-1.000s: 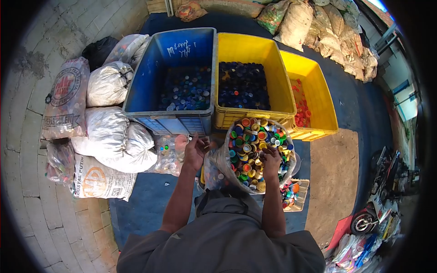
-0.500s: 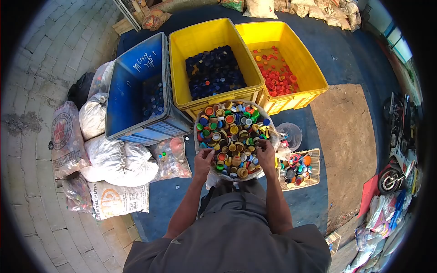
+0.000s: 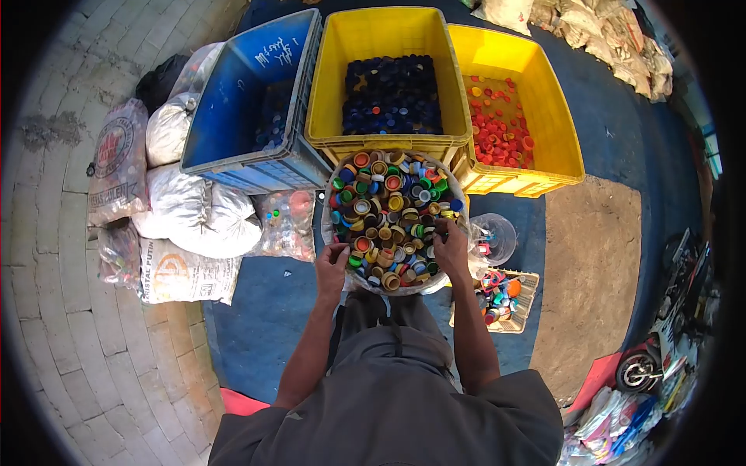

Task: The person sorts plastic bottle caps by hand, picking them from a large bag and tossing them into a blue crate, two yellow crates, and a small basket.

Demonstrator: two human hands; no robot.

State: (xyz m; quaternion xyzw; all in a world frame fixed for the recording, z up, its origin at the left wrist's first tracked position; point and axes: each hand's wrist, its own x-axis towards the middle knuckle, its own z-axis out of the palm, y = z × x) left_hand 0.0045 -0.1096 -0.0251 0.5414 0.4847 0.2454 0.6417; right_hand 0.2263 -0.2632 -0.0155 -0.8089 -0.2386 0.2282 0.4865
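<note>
In the head view, the left hand (image 3: pixel 332 260) is at the near left rim of a round tub (image 3: pixel 392 293), and the right hand (image 3: pixel 452 247) reaches in over its right side. The fingers on both hands are bent, but I cannot tell if they pinch anything. The tub sits between the two hands, just in front of the body.

Past the fingertips, the middle yellow bin (image 3: pixel 388 35) stands close behind the tub like a wall. The blue bin (image 3: pixel 233 101) is ahead and to the left of the left fingers. To the left of that hand, blue floor (image 3: pixel 264 334) gives room on the near side of the bags (image 3: pixel 194 210). A clear bucket (image 3: pixel 501 233) and a basket (image 3: pixel 522 307) are just right of the right hand, with a brown sheet (image 3: pixel 590 264) past them.

Lots of bottle caps (image 3: pixel 388 202) fill the tub, all mixed up (gold, green, blue, orange and white). Many lie with their hollow side up.

One second ago the left hand is outside the tub, off to the left; now it is at the rim. The right hand stays over the caps.
</note>
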